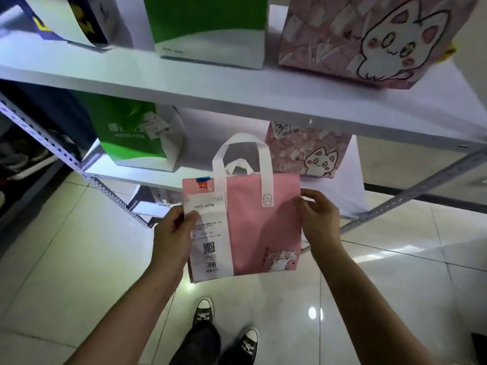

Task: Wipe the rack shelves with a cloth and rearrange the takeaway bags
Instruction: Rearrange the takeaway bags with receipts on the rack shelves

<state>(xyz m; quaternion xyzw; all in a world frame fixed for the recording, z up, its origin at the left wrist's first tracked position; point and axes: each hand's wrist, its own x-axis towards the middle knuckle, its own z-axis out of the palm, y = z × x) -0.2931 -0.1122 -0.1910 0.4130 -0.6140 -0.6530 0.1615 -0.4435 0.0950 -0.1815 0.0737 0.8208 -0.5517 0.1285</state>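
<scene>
I hold a small pink takeaway bag (pixel 253 222) with white handles and a long white receipt in front of the rack, above the floor. My left hand (pixel 172 233) grips its left edge, thumb on the receipt. My right hand (pixel 320 219) pinches its right edge. The white upper shelf (pixel 237 85) carries a green-and-white bag (pixel 210 30), a pink cat-print bag (pixel 369 40) and a navy-and-white bag (pixel 79 19). The lower shelf (pixel 123 176) holds another green bag (pixel 131 135) and a smaller pink cat bag (pixel 308 154). No cloth is visible.
Perforated grey metal uprights (pixel 66 154) frame the rack on the left and right (pixel 411 196). More bags sit on a lowest shelf (pixel 152 198). Glossy white floor tiles lie below, with my two dark sneakers (pixel 226 327) near the bottom. Shoes lie at far left (pixel 23 156).
</scene>
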